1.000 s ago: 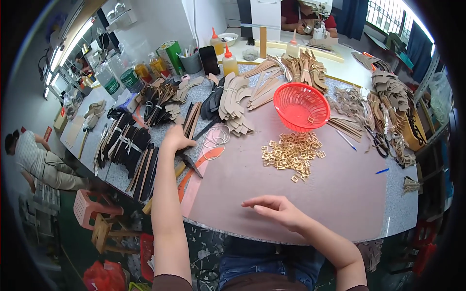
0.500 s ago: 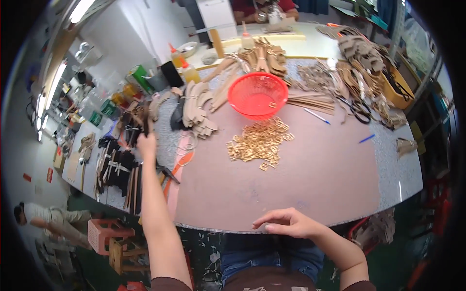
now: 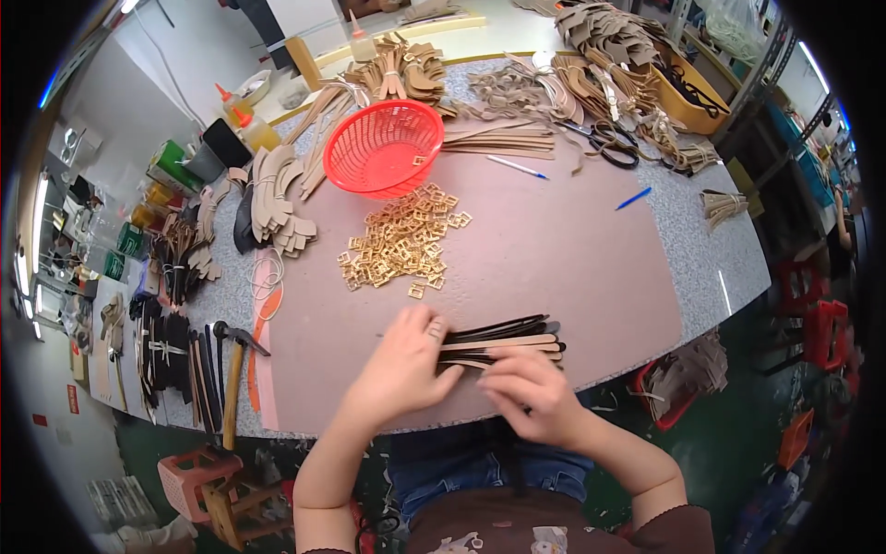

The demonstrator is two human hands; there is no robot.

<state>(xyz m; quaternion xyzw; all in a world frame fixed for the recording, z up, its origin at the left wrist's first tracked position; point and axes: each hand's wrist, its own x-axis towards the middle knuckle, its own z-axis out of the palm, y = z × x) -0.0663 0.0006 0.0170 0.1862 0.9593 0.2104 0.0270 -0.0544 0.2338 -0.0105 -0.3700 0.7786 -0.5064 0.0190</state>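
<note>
- Currently, your left hand (image 3: pixel 401 365) is clamped over the left end of the black and tan strips (image 3: pixel 517 342), thumb on the near side.
- Right hand (image 3: pixel 531 392) is just beside it, fingers curled at the bundle's near side; can't tell if they pinch anything.
- Strips sit near the front edge of the brown mat (image 3: pixel 591 277), right ends fanned slightly.
- Pile of gold buckles (image 3: pixel 397 240) lies just beyond your left knuckles, closest obstacle.
- Red basket (image 3: pixel 383 152) stands right behind the pile, one buckle showing inside.
- Hammer (image 3: pixel 233 392) is off to your left, beside the orange strip (image 3: pixel 253 379); white cord (image 3: pixel 267 274) is coiled beyond.
- White pen (image 3: pixel 517 167), blue pen (image 3: pixel 633 198) and scissors (image 3: pixel 616 145) lie far right, well apart from both hands.
- Glue bottles (image 3: pixel 258 135) stand back left.
</note>
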